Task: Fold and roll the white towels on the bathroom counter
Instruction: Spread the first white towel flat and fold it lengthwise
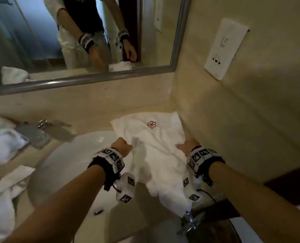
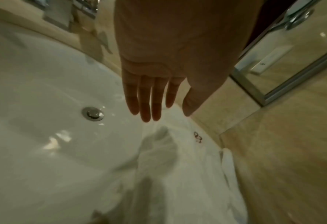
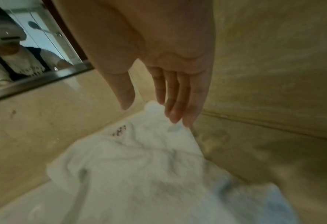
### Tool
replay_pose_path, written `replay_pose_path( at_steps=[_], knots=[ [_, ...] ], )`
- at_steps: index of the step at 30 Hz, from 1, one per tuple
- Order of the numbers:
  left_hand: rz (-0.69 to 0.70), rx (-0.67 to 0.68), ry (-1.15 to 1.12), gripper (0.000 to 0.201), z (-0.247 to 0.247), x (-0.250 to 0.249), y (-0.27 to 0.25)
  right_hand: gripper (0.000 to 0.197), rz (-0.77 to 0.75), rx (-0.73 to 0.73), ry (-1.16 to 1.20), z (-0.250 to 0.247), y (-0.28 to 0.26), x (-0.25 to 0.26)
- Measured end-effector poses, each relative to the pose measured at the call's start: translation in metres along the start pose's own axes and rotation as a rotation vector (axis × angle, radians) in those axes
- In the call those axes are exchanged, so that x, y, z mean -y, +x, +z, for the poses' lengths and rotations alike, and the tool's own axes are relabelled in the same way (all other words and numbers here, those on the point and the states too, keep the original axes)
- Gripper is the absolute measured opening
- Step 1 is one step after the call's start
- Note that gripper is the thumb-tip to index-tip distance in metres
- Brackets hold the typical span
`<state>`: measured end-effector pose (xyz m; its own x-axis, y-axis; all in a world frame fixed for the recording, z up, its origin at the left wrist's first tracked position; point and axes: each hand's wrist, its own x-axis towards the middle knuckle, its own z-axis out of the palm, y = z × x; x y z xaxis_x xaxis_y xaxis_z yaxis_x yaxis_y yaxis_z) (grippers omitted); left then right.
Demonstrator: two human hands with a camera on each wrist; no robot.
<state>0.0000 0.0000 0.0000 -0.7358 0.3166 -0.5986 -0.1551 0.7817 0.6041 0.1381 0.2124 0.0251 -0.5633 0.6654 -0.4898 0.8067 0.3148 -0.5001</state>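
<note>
A metal-framed wall mirror [image 1: 93,41] hangs above the polished beige stone counter [image 1: 86,109], which holds a white oval basin [image 1: 72,163]. A white socket plate [image 1: 226,48] sits on the beige side wall [image 1: 261,106].

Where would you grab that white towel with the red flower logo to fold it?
Probably by the towel's two near corners, which hang off the counter edge toward the person, one in each hand, coming from the front. The far, logo end lies flat, so the loose end can be lifted over it.
</note>
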Motion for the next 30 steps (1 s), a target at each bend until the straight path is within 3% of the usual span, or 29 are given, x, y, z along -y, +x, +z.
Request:
replay_pose_path(
  at_steps=[3,6,10,13,15,16,19,21,25,26,28,30],
  knots=[
    [-0.135,0.076,0.007,0.067,0.032,0.018,-0.003,0.071,0.052,0.109,-0.080,0.014,0.006,-0.029],
    [-0.175,0.059,-0.029,0.070,0.064,0.024,-0.028,0.074,0.065,0.190,-0.047,0.034,0.008,-0.049],
    [-0.103,0.114,-0.143,0.062,0.095,0.021,-0.039,0.046,0.020,0.223,-0.232,0.043,0.009,-0.055],
    [-0.084,-0.052,-0.071,0.036,0.102,0.023,-0.037,0.013,-0.064,0.245,-0.207,0.039,0.010,-0.057],
    [-0.079,-0.111,-0.071,0.014,0.100,0.021,-0.039,0.019,-0.100,0.217,-0.170,0.028,0.010,-0.056],
    [-0.071,-0.106,-0.058,0.013,0.098,0.020,-0.039,0.017,-0.125,0.212,-0.172,0.021,0.010,-0.057],
    [-0.067,-0.020,0.068,0.021,0.082,0.011,-0.045,0.033,-0.117,0.260,-0.225,0.002,0.009,-0.060],
    [-0.096,0.066,0.078,0.024,0.070,0.005,-0.050,0.030,-0.095,0.306,-0.242,-0.008,0.008,-0.065],
    [-0.149,0.465,0.388,0.014,0.060,-0.004,-0.070,0.027,-0.132,0.504,-0.405,-0.018,-0.014,-0.068],
    [-0.163,0.499,0.445,0.016,0.061,-0.004,-0.074,0.023,-0.143,0.564,-0.450,-0.019,-0.021,-0.068],
    [-0.140,0.436,0.478,0.014,0.061,-0.005,-0.075,0.011,-0.120,0.712,-0.532,-0.017,-0.032,-0.069],
    [-0.085,0.305,0.564,0.028,0.056,-0.011,-0.073,0.021,-0.079,0.792,-0.591,-0.014,-0.032,-0.069]
  ],
)
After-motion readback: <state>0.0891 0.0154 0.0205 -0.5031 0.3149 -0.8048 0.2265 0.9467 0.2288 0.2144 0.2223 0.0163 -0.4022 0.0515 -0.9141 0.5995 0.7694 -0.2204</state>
